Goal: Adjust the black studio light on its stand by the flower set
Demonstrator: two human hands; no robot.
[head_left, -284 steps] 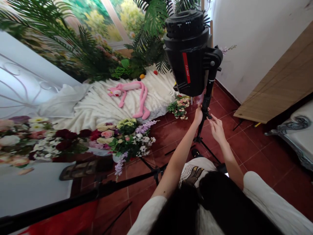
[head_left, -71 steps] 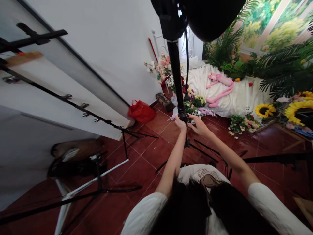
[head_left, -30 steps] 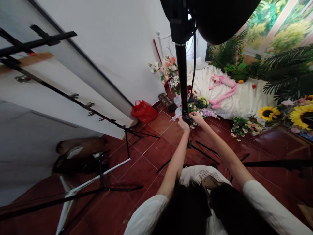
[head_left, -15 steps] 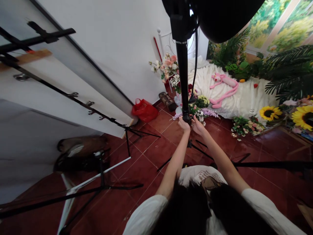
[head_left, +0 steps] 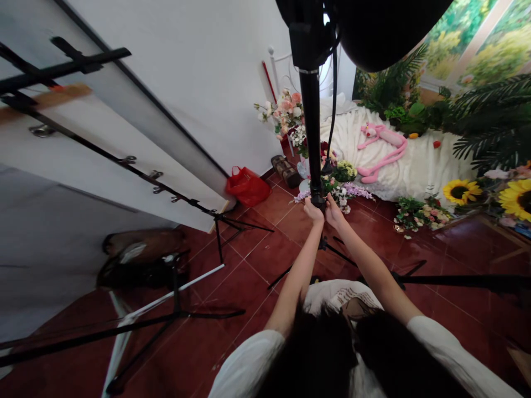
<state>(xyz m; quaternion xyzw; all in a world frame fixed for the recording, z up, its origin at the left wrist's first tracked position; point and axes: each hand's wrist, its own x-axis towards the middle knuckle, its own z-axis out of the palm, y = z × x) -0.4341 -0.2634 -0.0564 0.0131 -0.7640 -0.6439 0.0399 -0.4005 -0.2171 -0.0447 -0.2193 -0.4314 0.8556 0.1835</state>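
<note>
A black light stand rises upright in front of me, with a dark lamp head at its top and a cable hanging beside the pole. My left hand is closed round the pole's lower collar from the left. On the other side, my right hand grips the same collar, its thumb up and the fingers partly hidden. The stand's thin legs spread over the floor below my hands.
Left are a backdrop stand with clamps, tripod legs and a red bag. Beyond the pole, a pink plush toy lies on white cloth among flowers and sunflowers. A black pole extends right.
My right hand has drawn in slightly closer to the pole's collar. The left hand stays on the collar, and the view has shifted a little.
</note>
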